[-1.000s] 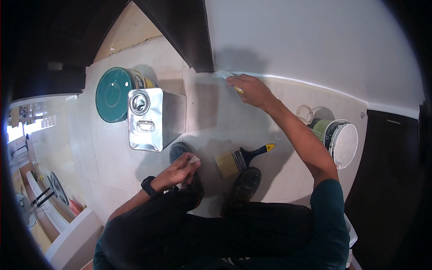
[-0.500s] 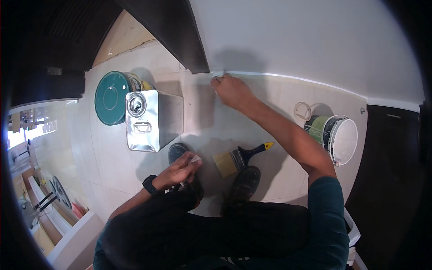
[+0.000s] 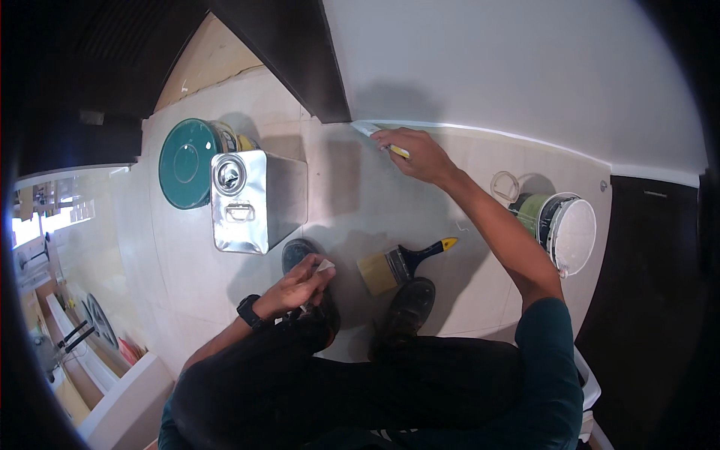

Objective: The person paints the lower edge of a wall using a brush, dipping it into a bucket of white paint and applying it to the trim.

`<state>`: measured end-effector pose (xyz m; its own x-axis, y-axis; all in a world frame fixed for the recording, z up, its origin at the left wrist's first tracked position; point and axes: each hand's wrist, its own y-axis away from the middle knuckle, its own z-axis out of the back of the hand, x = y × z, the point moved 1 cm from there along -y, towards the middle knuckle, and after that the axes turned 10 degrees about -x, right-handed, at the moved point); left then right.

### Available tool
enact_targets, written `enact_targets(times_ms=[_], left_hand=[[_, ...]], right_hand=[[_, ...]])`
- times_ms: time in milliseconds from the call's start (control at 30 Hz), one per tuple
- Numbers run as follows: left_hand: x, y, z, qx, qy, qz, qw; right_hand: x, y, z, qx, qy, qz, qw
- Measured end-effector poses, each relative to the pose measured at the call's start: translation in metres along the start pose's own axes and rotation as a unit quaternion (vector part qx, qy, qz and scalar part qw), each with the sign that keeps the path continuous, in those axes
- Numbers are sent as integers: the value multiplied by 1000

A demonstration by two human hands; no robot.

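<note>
My right hand [image 3: 415, 154] is closed around a narrow tool with a yellow handle end [image 3: 399, 151]. Its pale, flat front part [image 3: 365, 127] meets the floor line at the foot of the white wall [image 3: 510, 67], beside the corner of a dark upright frame [image 3: 300, 60]. Whether that front is a blade or bristles I cannot make out. Above my left shoe, my left hand [image 3: 300, 285] pinches a small white scrap [image 3: 325, 265], perhaps paper or cloth. Between my shoes and the wall lies a wide paintbrush [image 3: 386, 270] with pale bristles and a dark, yellow-tipped handle.
Left of centre stands a shiny metal can [image 3: 244, 202], with a green-lidded bucket [image 3: 186, 163] behind it. At the right, a green-and-black paint bucket [image 3: 574, 234] with a whitish top stands near a dark door [image 3: 645, 247]. A pale ring-shaped piece [image 3: 504, 184] is beside it.
My right hand has drawn back slightly to the right from the frame's corner, and the tool in it now shows. A thin white strand shows on the floor under my right forearm. My left hand stays put.
</note>
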<state>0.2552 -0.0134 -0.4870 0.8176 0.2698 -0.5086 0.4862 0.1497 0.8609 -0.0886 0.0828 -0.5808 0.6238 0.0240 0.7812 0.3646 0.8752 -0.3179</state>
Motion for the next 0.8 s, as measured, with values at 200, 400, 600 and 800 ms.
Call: enact_targets(times_ms=[200,400,600,800], left_hand=[[-5,1,-1,9,-16,-8,1000],[3,-6,-2,7,32,-31,999],[1,-11,-3,17,16,-27,999],[0,-19,-5,58,-42,-50,996]], right_hand=[[-8,0,-7,15,94,17,995],[-6,27,31,21,187,0,982],[-11,83,127,-15,315,-184,931],[-21,90,113,-81,335,-164,925]])
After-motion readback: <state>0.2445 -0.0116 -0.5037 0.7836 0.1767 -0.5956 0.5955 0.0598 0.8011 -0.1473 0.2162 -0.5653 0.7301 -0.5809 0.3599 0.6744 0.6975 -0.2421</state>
